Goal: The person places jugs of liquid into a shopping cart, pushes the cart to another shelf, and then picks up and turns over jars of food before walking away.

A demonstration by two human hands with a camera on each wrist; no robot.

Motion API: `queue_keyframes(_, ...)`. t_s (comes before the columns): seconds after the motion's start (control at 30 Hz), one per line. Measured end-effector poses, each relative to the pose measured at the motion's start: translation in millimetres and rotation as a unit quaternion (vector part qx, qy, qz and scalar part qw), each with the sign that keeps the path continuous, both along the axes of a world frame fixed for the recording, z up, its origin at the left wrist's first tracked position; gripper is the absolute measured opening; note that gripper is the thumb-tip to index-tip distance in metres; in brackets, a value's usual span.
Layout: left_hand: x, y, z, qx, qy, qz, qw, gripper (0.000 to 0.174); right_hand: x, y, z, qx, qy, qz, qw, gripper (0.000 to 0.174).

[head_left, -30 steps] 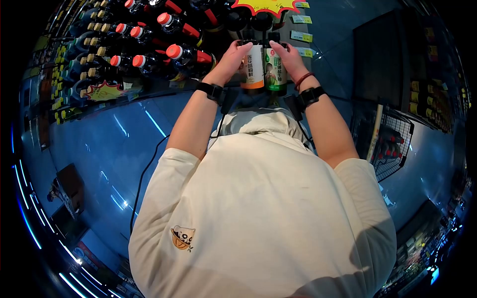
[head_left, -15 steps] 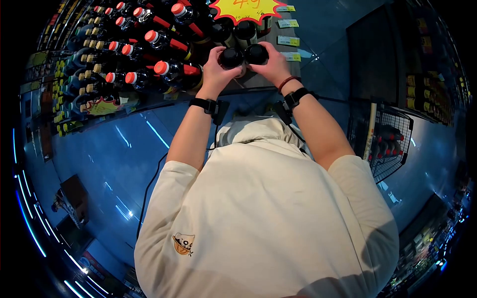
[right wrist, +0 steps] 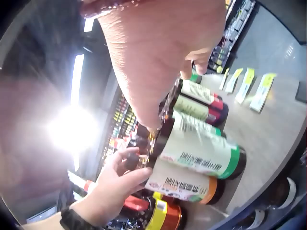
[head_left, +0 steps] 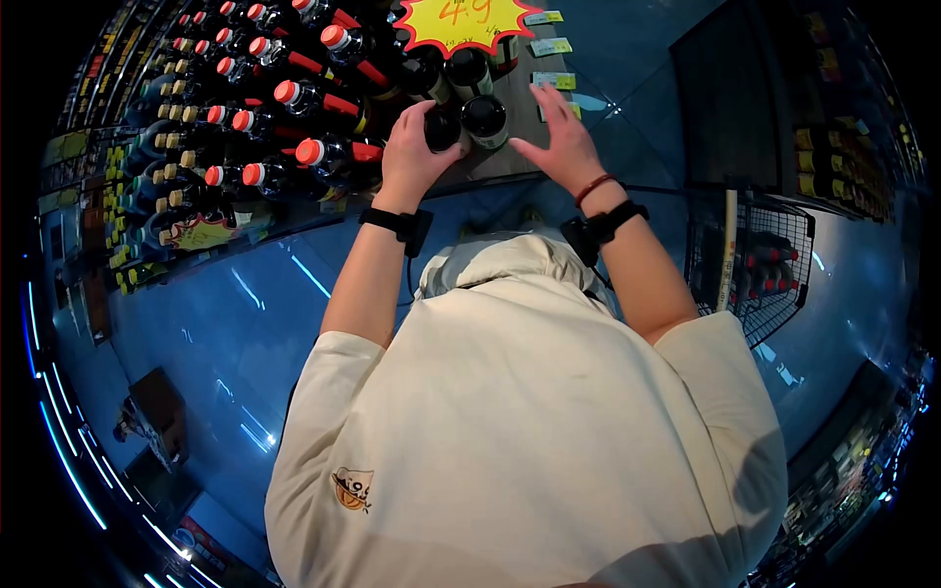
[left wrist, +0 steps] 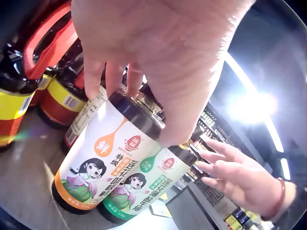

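Note:
Two dark soy sauce bottles stand side by side at the front of the display shelf: an orange-banded bottle (left wrist: 93,165) and a green-banded bottle (head_left: 485,122). My left hand (head_left: 417,162) is loosely spread about the top of the orange-banded one, thumb at the near side and fingers beyond it. To the right of the green-banded bottle, my right hand (head_left: 569,147) is held apart from it, fingers extended and thumb out. The left wrist view shows both labels facing out, close together.
Many red-capped bottles (head_left: 310,151) crowd the shelf to the left. More dark bottles (head_left: 468,69) stand behind, under a yellow price sign (head_left: 466,22). Price tags (head_left: 554,80) line the right shelf edge. A wire shopping cart (head_left: 769,269) with bottles stands on the right.
Both hands held the two bottles, labels up, and brought them upright onto the shelf. The right hand has since let go and moved right; the left hand's grip has loosened.

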State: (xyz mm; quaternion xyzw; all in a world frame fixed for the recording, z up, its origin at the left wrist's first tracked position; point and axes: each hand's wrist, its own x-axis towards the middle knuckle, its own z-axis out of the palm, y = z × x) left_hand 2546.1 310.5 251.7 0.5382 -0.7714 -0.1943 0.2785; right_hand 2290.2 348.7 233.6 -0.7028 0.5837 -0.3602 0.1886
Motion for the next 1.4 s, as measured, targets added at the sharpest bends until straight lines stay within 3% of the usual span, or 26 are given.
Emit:
queue_keyframes(0.07, -4.9, -2.4, 5.2, -0.039, -0.01, -0.011, 0.999, 0.064, -45.1, 22.7, 9.1, -0.038, 0.067, -0.081, 0.994, 0.067)
queue_keyframes(0.13, -10.1, -7.5, 9.0, -0.123, -0.031, -0.083, 0.989, 0.058, -94.4, 49.2, 16.0, -0.036, 0.16, -0.193, 0.967, 0.06)
queue_keyframes(0.3, -29.5, -17.9, 14.9, -0.137, -0.047, -0.136, 0.98, 0.049, -191.4, 111.3, 18.4, 0.083, 0.359, -0.427, 0.826, 0.059)
queue_keyframes(0.37, -31.5, -19.8, 17.9, -0.122, -0.054, -0.133, 0.982, 0.046, -214.4, 136.2, 10.7, 0.171, 0.37, -0.468, 0.784, 0.063)
queue_keyframes(0.5, -28.7, -20.3, 14.5, -0.151, -0.055, -0.13, 0.978, 0.04, -245.8, 176.5, 0.4, 0.412, 0.169, -0.448, 0.775, 0.065)
queue_keyframes(0.7, -28.9, -17.5, 16.3, -0.161, -0.056, -0.115, 0.979, 0.04, -269.2, 216.4, -27.7, 0.277, 0.21, -0.424, 0.836, 0.043)
queue_keyframes(0.77, -27.8, -17.1, 19.1, -0.156, -0.059, -0.12, 0.979, 0.041, -269.5, 213.1, -19.2, 0.342, 0.005, -0.44, 0.83, 0.04)
queue_keyframes(1.23, -33.1, -14.6, 16.2, -0.166, -0.064, -0.102, 0.979, 0.042, -239.2, 224.8, -12.4, 0.327, 0.011, -0.412, 0.85, 0.031)
queue_keyframes(1.4, -34.3, -14.5, 19.2, -0.16, -0.045, -0.109, 0.98, 0.041, -228.4, 226.5, -15.7, 0.339, -0.049, -0.382, 0.859, 0.029)
